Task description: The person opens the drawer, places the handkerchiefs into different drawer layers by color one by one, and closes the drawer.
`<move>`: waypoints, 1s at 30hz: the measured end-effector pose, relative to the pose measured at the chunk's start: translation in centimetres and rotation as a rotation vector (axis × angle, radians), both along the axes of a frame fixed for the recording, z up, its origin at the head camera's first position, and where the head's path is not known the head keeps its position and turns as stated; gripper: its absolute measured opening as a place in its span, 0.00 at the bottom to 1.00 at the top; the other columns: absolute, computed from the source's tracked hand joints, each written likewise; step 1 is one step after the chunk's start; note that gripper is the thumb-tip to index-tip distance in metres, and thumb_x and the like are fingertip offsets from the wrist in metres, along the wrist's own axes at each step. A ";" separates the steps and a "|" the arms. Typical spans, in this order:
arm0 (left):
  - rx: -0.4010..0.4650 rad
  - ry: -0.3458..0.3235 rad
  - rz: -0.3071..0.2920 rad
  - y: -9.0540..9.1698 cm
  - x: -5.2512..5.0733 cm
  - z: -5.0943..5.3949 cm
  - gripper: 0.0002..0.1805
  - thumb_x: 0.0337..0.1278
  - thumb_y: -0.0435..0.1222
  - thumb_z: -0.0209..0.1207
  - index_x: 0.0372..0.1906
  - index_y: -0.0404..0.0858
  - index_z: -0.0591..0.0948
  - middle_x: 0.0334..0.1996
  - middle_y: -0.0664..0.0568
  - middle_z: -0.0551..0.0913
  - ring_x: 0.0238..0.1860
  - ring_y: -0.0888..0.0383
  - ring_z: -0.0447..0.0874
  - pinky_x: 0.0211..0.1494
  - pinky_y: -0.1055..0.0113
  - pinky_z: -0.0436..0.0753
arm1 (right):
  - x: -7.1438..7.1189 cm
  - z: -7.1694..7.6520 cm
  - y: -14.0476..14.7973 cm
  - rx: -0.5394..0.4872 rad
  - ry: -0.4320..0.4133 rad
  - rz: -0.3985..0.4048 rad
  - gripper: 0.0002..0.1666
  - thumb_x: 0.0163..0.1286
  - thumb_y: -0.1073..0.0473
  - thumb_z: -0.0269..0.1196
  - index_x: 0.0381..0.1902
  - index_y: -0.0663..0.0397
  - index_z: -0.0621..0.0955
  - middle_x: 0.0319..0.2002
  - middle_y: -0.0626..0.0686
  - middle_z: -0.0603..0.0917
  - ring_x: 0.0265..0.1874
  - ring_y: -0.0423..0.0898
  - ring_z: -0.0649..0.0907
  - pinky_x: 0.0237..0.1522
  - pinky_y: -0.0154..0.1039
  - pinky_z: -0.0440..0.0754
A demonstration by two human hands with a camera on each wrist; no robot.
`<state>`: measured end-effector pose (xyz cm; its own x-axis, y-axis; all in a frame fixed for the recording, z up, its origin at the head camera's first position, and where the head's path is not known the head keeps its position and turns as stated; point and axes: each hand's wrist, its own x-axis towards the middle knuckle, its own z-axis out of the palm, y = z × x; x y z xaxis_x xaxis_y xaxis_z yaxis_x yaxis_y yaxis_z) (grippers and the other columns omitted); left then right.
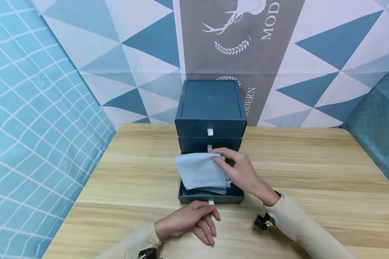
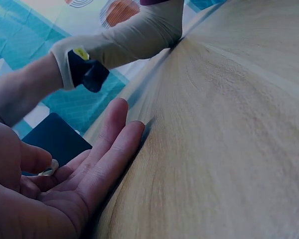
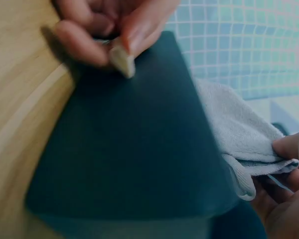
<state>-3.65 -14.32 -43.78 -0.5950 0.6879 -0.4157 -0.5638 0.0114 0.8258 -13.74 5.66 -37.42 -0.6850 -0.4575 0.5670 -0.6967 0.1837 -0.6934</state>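
A dark blue chest of small drawers [image 1: 210,99] stands at the back of the table, its bottom drawer [image 1: 228,200] pulled out. My left hand [image 1: 192,217] pinches the white pull tab [image 3: 123,62] on that drawer's front between thumb and finger, the other fingers loosely extended. With thumb and fingers my right hand [image 1: 241,172] grips the edge of a folded light grey-blue towel [image 1: 201,171], which hangs at the open drawer and hides much of its inside. The towel's hanging loop [image 3: 246,184] shows in the right wrist view. Part of the drawer's contents cannot be made out.
Two upper drawers with white tabs [image 1: 210,132] are closed. The wooden table [image 1: 311,172] spreads to both sides. A patterned cloth wall [image 1: 149,54] rises behind the chest, and a blue checked sheet [image 1: 35,126] hangs at the left.
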 end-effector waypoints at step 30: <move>0.004 -0.003 0.000 0.0 0.0 -0.1 0.23 0.80 0.46 0.43 0.54 0.29 0.75 0.33 0.43 0.86 0.29 0.53 0.89 0.36 0.55 0.88 | -2.0 -3.6 -0.3 0.240 -0.081 -0.154 0.11 0.75 0.58 0.61 0.50 0.53 0.85 0.27 0.46 0.84 0.13 0.33 0.67 0.26 0.34 0.75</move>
<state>-3.66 -14.28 -43.84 -0.5939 0.6893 -0.4148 -0.5662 0.0081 0.8242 -15.73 5.36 -41.06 -0.7949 -0.4593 0.3964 -0.5926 0.4478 -0.6695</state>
